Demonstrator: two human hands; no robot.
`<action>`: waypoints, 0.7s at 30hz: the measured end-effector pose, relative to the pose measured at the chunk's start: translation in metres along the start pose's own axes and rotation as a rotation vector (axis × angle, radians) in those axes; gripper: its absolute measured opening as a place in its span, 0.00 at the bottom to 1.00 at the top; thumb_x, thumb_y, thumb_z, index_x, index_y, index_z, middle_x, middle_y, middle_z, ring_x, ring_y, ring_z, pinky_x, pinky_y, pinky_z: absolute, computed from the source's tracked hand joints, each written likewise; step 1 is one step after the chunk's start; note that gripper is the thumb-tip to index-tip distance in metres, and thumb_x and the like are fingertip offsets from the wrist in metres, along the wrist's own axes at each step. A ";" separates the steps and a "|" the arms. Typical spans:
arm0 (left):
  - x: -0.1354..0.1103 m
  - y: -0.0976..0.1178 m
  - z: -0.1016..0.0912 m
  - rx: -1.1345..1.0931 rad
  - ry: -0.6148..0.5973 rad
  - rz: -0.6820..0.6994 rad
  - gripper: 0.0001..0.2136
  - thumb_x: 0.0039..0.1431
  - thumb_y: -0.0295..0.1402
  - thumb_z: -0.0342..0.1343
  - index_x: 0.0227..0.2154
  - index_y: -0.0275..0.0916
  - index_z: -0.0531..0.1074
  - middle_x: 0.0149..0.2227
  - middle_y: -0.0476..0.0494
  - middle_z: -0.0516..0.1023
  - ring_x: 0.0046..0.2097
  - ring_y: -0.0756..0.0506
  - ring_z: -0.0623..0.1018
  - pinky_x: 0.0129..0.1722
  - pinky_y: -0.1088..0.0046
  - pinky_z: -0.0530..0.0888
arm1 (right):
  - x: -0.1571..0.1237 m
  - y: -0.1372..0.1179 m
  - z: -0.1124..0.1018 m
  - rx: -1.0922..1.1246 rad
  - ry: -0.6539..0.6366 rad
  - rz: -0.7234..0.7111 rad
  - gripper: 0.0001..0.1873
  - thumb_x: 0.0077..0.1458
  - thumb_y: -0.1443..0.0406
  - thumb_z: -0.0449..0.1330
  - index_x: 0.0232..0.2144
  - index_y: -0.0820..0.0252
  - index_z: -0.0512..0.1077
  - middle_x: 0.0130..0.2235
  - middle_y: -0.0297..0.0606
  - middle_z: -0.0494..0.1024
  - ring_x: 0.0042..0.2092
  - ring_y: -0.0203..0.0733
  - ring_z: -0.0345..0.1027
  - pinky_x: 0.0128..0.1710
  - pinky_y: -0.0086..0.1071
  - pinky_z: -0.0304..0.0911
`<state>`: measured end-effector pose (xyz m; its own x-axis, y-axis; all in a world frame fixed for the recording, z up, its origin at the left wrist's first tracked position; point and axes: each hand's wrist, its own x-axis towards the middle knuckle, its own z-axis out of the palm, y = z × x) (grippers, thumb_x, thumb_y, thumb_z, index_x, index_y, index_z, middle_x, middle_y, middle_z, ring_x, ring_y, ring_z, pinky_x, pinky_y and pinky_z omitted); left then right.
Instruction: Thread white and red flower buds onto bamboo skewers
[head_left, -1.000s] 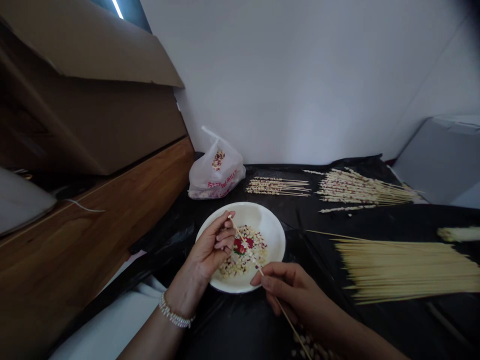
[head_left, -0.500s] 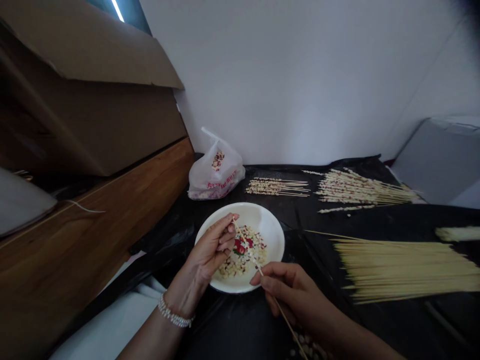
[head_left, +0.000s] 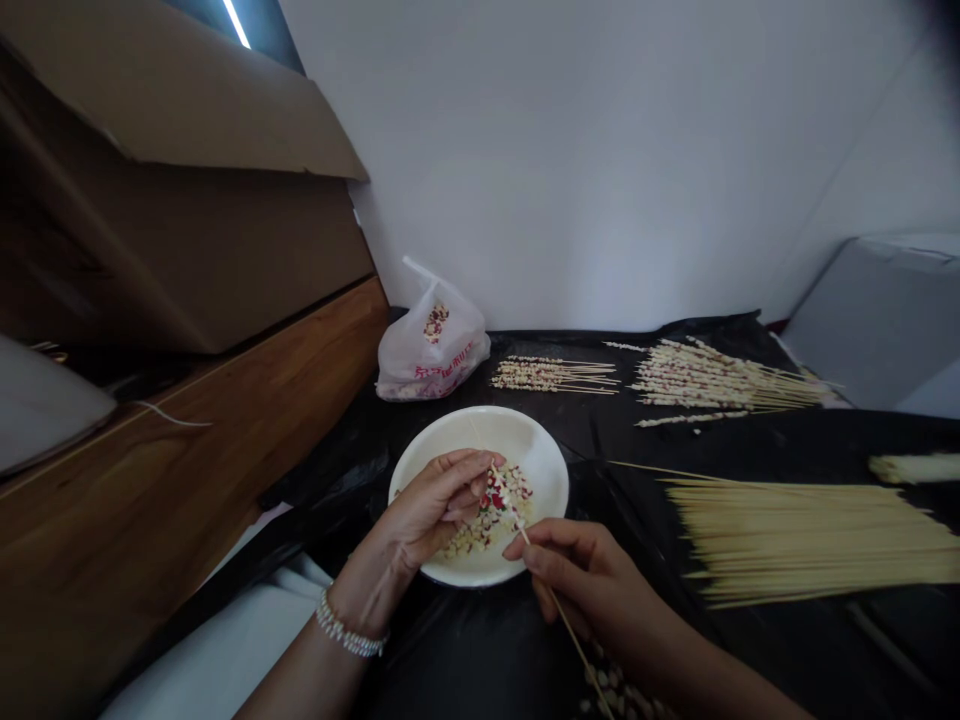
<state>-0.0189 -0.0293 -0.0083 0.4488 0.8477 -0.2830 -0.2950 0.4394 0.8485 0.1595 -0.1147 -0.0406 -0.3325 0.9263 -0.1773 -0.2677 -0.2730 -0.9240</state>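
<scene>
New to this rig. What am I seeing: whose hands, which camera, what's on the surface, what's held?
No robot here: these are a person's bare hands, filmed by a camera on their head, looking forward and down. The right hand holds a thin stick with small pale pieces on it; the left hand pinches its upper part over a white bowl of loose pieces. Around it on black plastic sheeting: a plastic bag, two groups of loaded sticks and a pile of bare sticks.
</scene>
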 end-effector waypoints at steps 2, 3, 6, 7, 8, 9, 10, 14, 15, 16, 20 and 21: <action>-0.002 0.001 0.002 0.003 0.002 0.001 0.12 0.46 0.35 0.73 0.28 0.32 0.79 0.18 0.56 0.62 0.20 0.59 0.49 0.16 0.83 0.45 | 0.001 0.000 0.000 -0.004 0.000 0.001 0.20 0.54 0.48 0.67 0.32 0.61 0.79 0.17 0.27 0.69 0.15 0.26 0.45 0.16 0.25 0.38; -0.002 0.002 0.004 0.011 0.004 0.002 0.13 0.45 0.35 0.73 0.28 0.32 0.79 0.18 0.56 0.62 0.19 0.59 0.50 0.16 0.83 0.45 | 0.001 -0.001 0.000 -0.006 0.001 0.001 0.20 0.55 0.49 0.66 0.32 0.61 0.78 0.17 0.27 0.69 0.16 0.26 0.45 0.16 0.25 0.38; -0.003 0.002 0.007 0.064 -0.016 -0.019 0.12 0.46 0.35 0.73 0.24 0.31 0.78 0.18 0.54 0.64 0.19 0.60 0.51 0.16 0.82 0.45 | 0.000 -0.004 0.000 -0.013 0.005 -0.011 0.21 0.55 0.48 0.66 0.29 0.61 0.77 0.16 0.27 0.68 0.16 0.26 0.45 0.17 0.25 0.38; -0.003 0.001 0.007 0.079 -0.027 -0.026 0.12 0.46 0.35 0.72 0.22 0.32 0.77 0.18 0.53 0.65 0.18 0.60 0.52 0.16 0.82 0.45 | 0.000 -0.005 0.000 -0.019 0.005 -0.016 0.21 0.55 0.48 0.66 0.27 0.60 0.76 0.16 0.26 0.67 0.16 0.26 0.44 0.17 0.25 0.38; -0.002 0.000 0.006 0.088 -0.035 -0.033 0.12 0.47 0.35 0.72 0.22 0.32 0.77 0.18 0.53 0.65 0.18 0.59 0.53 0.16 0.81 0.45 | -0.001 -0.006 0.000 -0.025 0.008 -0.020 0.22 0.54 0.48 0.66 0.26 0.60 0.75 0.16 0.26 0.67 0.16 0.25 0.44 0.17 0.25 0.38; -0.002 -0.002 0.006 0.088 -0.037 -0.036 0.12 0.47 0.35 0.72 0.23 0.32 0.77 0.18 0.53 0.65 0.18 0.59 0.53 0.16 0.81 0.45 | -0.001 -0.007 0.000 -0.033 0.008 -0.022 0.22 0.54 0.47 0.66 0.26 0.60 0.75 0.16 0.26 0.67 0.16 0.25 0.44 0.17 0.26 0.38; -0.002 -0.003 0.005 0.080 -0.037 -0.037 0.12 0.47 0.35 0.72 0.23 0.32 0.78 0.18 0.53 0.66 0.18 0.60 0.53 0.16 0.81 0.46 | -0.001 -0.008 0.000 -0.038 0.009 -0.020 0.22 0.54 0.47 0.66 0.26 0.60 0.75 0.16 0.26 0.67 0.16 0.25 0.44 0.17 0.26 0.37; -0.002 -0.005 0.004 -0.003 -0.039 -0.047 0.11 0.49 0.33 0.72 0.24 0.31 0.77 0.20 0.52 0.68 0.18 0.60 0.54 0.15 0.83 0.48 | 0.000 -0.008 -0.002 -0.027 0.015 -0.005 0.21 0.54 0.48 0.67 0.29 0.61 0.76 0.17 0.26 0.67 0.16 0.25 0.44 0.16 0.25 0.37; -0.002 -0.004 0.004 -0.049 -0.038 -0.055 0.11 0.51 0.33 0.70 0.25 0.31 0.76 0.20 0.52 0.68 0.18 0.60 0.54 0.15 0.84 0.49 | 0.000 -0.007 -0.003 -0.017 0.012 0.000 0.21 0.54 0.48 0.67 0.30 0.61 0.77 0.17 0.26 0.68 0.16 0.25 0.44 0.16 0.25 0.36; -0.002 -0.002 0.004 -0.114 -0.032 -0.069 0.10 0.54 0.32 0.68 0.26 0.30 0.76 0.21 0.52 0.68 0.17 0.60 0.55 0.14 0.85 0.50 | 0.000 -0.007 -0.003 -0.007 0.009 0.007 0.20 0.55 0.49 0.67 0.30 0.62 0.77 0.17 0.26 0.68 0.16 0.25 0.44 0.16 0.25 0.36; 0.005 0.008 0.002 -0.509 0.143 -0.113 0.09 0.68 0.25 0.50 0.33 0.30 0.74 0.22 0.52 0.67 0.17 0.59 0.62 0.14 0.87 0.58 | 0.000 -0.004 -0.003 0.027 -0.001 0.024 0.19 0.57 0.51 0.67 0.31 0.62 0.78 0.17 0.27 0.68 0.16 0.25 0.44 0.17 0.26 0.36; 0.007 0.011 0.000 -0.583 0.228 -0.122 0.11 0.68 0.22 0.47 0.33 0.30 0.73 0.23 0.51 0.68 0.18 0.58 0.66 0.16 0.87 0.63 | 0.000 -0.003 -0.003 0.031 -0.003 0.021 0.18 0.57 0.51 0.67 0.31 0.62 0.79 0.17 0.27 0.68 0.16 0.25 0.44 0.17 0.26 0.36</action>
<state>-0.0185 -0.0183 -0.0012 0.3363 0.7953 -0.5044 -0.6930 0.5717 0.4393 0.1628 -0.1133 -0.0383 -0.3408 0.9195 -0.1960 -0.2885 -0.3007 -0.9090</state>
